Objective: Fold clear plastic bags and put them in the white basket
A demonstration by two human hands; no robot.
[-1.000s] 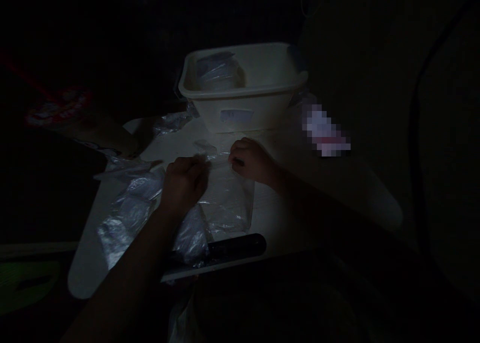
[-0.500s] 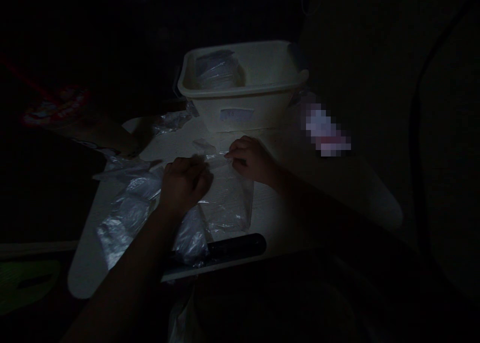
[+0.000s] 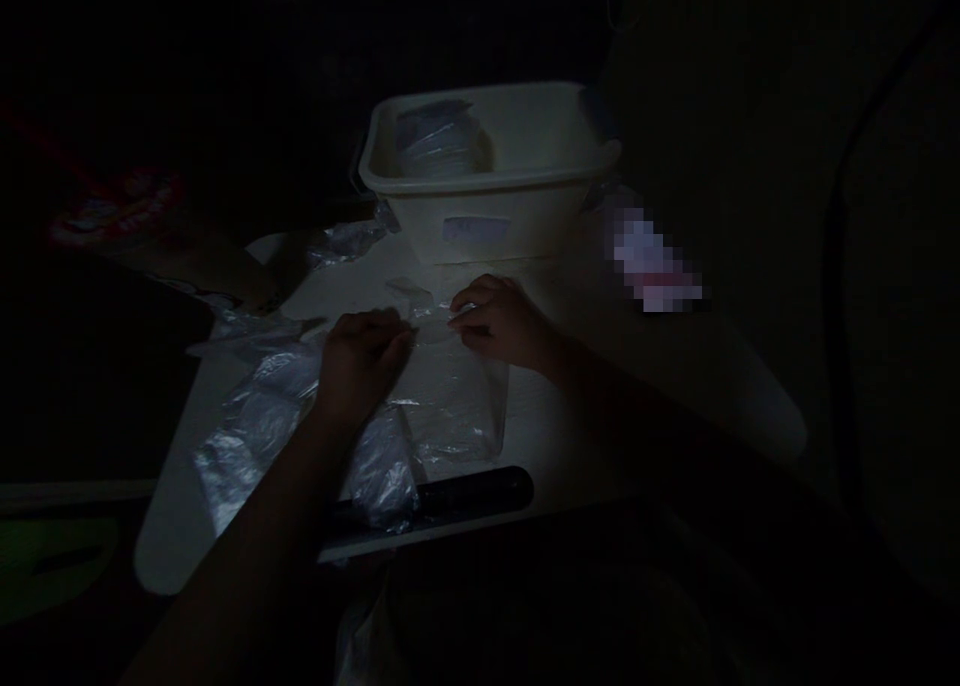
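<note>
A clear plastic bag (image 3: 454,401) lies flat on the white tabletop (image 3: 574,436), its upper edge between my two hands. My left hand (image 3: 360,356) pinches the bag's upper left side, fingers bent together. On the upper right side, my right hand (image 3: 499,321) has its thumb and fingertips closed on the same bag. More crumpled clear plastic bags (image 3: 266,406) are heaped beside and beneath my left forearm. Another folded piece of plastic (image 3: 384,466) rests over a black-handled tool (image 3: 480,491) near the front edge. The light is very dim, so fine detail at the fingertips is hard to see.
Behind my hands stands a cream plastic tub (image 3: 487,201) with a wrapped bundle (image 3: 436,141) inside. A tilted cup (image 3: 172,251) with a red top and straw is at the left. A blurred-out item (image 3: 652,266) lies to the right. Something green (image 3: 56,566) shows lower left.
Both hands stay almost in place on the bag. My left fingers have drawn slightly left and down, and my right fingers have shifted a little. The tub and other things look unchanged.
</note>
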